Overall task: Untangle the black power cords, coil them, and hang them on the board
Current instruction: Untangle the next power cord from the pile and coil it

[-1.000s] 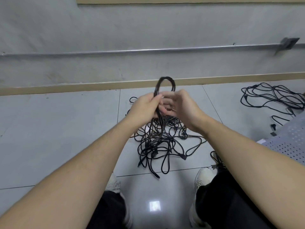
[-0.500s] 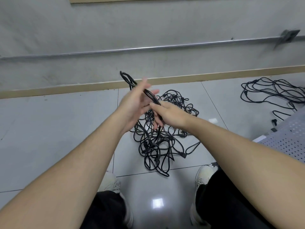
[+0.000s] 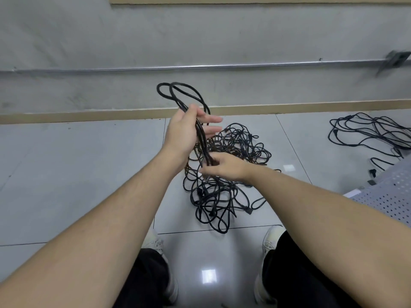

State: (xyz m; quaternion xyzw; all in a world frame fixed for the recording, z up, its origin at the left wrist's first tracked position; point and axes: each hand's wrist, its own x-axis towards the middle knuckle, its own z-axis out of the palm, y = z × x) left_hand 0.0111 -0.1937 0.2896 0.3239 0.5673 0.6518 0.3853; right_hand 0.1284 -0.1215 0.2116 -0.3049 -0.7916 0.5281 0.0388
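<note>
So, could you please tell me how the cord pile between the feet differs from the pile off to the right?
The tangled cord pile is dense and knotted; the right-hand cord pile is looser and flatter. The right hand touches only the first. Both are black, on the tiled floor.

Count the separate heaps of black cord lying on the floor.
2: a tangled pile in front of the person, below both hands, and a looser heap at far right, partly cut off by the frame.
</note>
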